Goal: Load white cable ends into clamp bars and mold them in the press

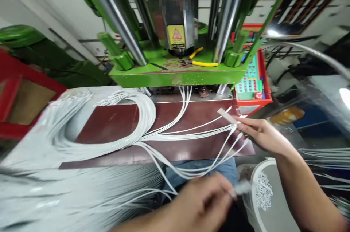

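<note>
My right hand [257, 135] is closed in a pinch on a flat pale strip [226, 116], beside the ends of several white cables, at the right end of the dark red board [120, 115]. Low in the picture, my left hand [205, 201] is blurred, its fingers pinched on a small whitish piece [242, 188] too smeared to make out. A thick coil of white cables [147, 115] lies on the left of the board, and its loose ends fan out to the right. A few cables [184, 104] run under the green press.
The green press plate [175, 77] stands behind the board, with yellow-handled pliers [205, 63] on it. A red control box [253, 79] is at its right. A white bucket [269, 195] holds small white pieces. More cables [109, 188] lie at lower left.
</note>
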The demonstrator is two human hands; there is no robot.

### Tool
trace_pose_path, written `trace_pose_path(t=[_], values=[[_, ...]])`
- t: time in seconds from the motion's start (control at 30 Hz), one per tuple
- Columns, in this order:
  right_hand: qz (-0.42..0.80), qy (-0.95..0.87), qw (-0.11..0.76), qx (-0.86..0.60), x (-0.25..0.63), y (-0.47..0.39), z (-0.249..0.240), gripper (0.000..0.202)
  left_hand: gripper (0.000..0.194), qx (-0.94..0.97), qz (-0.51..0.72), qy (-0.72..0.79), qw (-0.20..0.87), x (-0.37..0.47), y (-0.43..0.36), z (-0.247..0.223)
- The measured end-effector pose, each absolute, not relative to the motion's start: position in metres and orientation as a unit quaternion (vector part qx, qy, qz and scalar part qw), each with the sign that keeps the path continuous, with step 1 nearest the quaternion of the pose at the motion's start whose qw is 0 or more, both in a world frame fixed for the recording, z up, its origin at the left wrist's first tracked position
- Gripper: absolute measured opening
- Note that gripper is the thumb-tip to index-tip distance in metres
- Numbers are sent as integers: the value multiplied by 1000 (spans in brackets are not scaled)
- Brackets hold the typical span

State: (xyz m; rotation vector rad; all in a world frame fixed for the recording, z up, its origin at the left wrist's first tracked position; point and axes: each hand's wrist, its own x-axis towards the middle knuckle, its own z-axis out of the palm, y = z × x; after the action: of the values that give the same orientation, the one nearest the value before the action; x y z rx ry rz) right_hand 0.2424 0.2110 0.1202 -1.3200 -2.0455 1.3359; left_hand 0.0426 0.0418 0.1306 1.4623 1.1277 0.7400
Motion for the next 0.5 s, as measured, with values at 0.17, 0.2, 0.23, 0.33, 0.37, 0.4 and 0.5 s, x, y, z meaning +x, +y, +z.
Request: trace_pose_path(t=[0.17, 0.2, 0.23, 0.33, 0.37, 0.4, 0.5], values=[[553, -717, 158, -394, 237, 199, 129, 48, 30, 408, 388, 553, 615, 23, 79, 119], [560, -711, 165, -392, 234, 198, 130, 48, 31, 405, 393, 548, 617, 24, 83, 112], [565, -707, 169, -391, 232, 197, 131, 49, 31, 407, 399, 541, 619, 26, 85, 105], [564, -709, 173, -387, 227, 195, 134, 48, 31, 404, 416, 518, 629, 29, 88, 91], [564, -711, 172, -383, 226, 194, 134, 48, 31, 400, 419, 512, 634, 30, 89, 89], [567, -712, 172, -378, 225, 194, 134, 47, 30, 396, 423, 505, 640, 30, 89, 87], [589, -703, 169, -360, 222, 193, 132, 47, 29, 375, 435, 476, 666, 29, 93, 86]])
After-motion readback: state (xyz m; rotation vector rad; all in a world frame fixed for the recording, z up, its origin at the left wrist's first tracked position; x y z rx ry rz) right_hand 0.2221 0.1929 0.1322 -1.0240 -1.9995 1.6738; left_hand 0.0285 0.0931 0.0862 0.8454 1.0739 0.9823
